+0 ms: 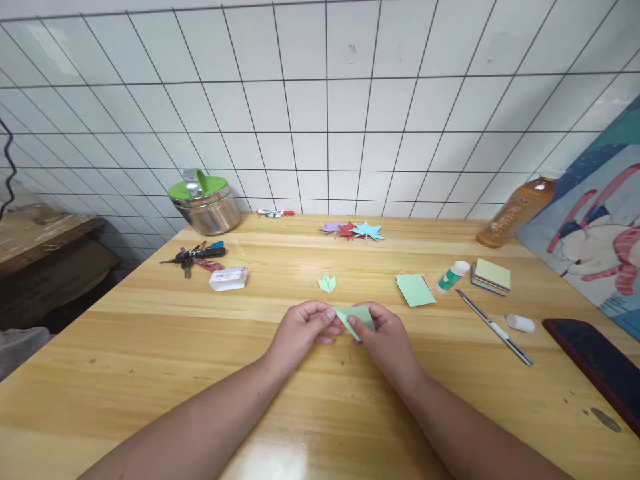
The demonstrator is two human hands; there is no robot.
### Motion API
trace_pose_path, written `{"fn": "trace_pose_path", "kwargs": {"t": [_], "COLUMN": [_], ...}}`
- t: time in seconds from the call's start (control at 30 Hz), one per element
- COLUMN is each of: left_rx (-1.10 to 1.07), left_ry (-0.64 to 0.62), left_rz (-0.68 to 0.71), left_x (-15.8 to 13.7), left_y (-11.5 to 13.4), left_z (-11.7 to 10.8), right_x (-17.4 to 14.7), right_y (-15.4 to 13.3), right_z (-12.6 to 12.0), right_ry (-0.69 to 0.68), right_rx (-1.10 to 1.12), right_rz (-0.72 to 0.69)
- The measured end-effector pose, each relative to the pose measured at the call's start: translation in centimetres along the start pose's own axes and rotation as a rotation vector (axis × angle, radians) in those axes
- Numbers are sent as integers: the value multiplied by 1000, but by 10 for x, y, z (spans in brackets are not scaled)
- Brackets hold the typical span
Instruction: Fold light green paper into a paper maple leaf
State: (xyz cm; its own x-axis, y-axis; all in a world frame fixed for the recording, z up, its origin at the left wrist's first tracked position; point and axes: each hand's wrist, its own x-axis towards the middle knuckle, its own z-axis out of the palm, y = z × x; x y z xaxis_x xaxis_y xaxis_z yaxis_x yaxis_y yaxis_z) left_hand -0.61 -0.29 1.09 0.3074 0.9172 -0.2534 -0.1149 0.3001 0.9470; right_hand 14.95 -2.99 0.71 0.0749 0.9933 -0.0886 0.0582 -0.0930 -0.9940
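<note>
Green paper (364, 313), matte and angular, spans pinching fingers (320, 323).

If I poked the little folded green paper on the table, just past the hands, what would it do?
The folded green paper is small and looks like thin paper, so it'd probably be very light and slide easily. Its creased folds might make it stiffer than the flat green sheet. Its pointy tips could bend if you pinch hard.

The held paper (365, 312) looks matt — the wooden tabletop (175, 347) smooth and glossy, the pot (213, 217) shiny metal.
</note>
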Motion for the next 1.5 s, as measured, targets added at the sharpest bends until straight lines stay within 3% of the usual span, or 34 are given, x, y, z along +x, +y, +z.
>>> {"fn": "trace_pose_path", "kwargs": {"t": [0.43,0.7,1.27,1.5], "left_rx": [11,-39,-42,-108], "left_ry": [49,-36,-82,-107], "left_rz": [38,-75,-88,-157], "left_x": [1,-2,-1,1], "left_y": [1,1,0,1], "left_z": [-1,0,-2,-7], "right_x": [1,2,3,4], "right_y": [1,1,6,9], "right_z": [0,-1,-3,-5], "right_ry": [-38,-30,-58,-47], "right_rx": [32,108,-133,-148], "right_rz": [0,-3,-280,-279]}}
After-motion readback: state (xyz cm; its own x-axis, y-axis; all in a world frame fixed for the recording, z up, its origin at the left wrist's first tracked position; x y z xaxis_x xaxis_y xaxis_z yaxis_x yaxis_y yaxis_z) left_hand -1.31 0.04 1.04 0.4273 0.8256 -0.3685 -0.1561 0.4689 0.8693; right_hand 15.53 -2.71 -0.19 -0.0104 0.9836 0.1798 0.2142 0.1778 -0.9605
